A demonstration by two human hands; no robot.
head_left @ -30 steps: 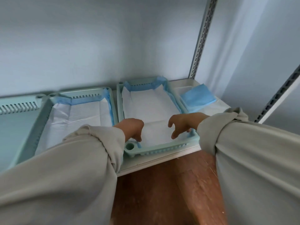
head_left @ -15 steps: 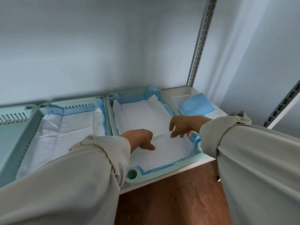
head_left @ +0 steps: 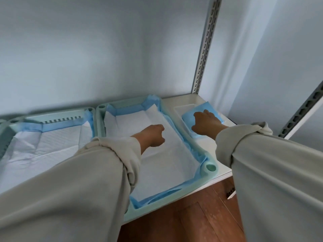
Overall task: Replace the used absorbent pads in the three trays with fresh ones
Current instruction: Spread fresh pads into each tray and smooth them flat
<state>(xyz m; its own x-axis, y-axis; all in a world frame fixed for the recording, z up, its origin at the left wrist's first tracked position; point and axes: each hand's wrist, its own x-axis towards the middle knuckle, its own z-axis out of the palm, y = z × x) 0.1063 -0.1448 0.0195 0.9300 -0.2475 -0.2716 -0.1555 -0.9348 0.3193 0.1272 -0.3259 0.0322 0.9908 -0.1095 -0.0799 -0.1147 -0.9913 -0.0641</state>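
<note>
Sleeves [head_left: 97,172] overhang pad-lined trays [head_left: 208,167] beside folded pad [head_left: 187,117]

Right hand [head_left: 206,124] rests on folded blue pad [head_left: 201,117] on white shelf [head_left: 222,165], at 3 o'clock of right tray [head_left: 208,167]. Left hand [head_left: 153,135], fingers curled, over that tray's white pad [head_left: 166,163]. Middle tray [head_left: 70,113] at 9 o'clock, also lined.

Left sleeve [head_left: 73,180]: pale grey-beige soft fabric, loose, cuff bunched in thick folds above wrist | Right sleeve [head_left: 272,172]: same fabric, cuff rolled likewise | hands bare, no markings seen
</note>
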